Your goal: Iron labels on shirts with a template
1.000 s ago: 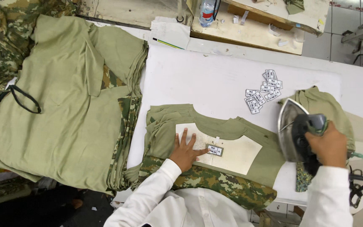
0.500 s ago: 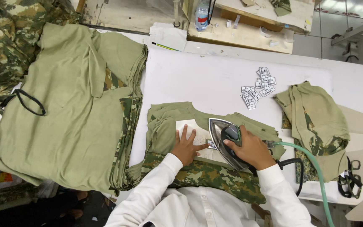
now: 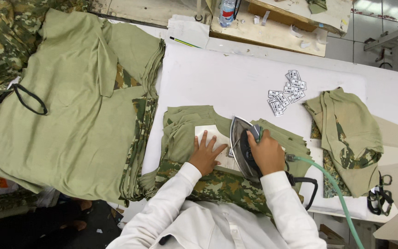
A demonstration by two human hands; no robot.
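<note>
An olive-green shirt with camouflage trim (image 3: 187,127) lies on the white ironing table (image 3: 236,78) in front of me. A pale paper sheet (image 3: 207,133) rests on its chest. My left hand (image 3: 206,154) presses flat on that sheet, fingers spread. My right hand (image 3: 267,152) grips the handle of a steam iron (image 3: 239,140), whose soleplate sits on the sheet just right of my left hand. A green hose (image 3: 335,189) and a black cord (image 3: 309,182) run off from the iron to the lower right.
A tall stack of olive and camouflage shirts (image 3: 70,110) fills the left. Small white labels (image 3: 286,92) lie scattered at the back right, next to a crumpled olive shirt (image 3: 346,133). Black scissors (image 3: 381,198) sit at the right edge. A bottle (image 3: 226,11) stands on the far bench.
My right hand brought the iron from its rest at the right onto the shirt and now slides it over the paper sheet. My left hand stayed on the sheet.
</note>
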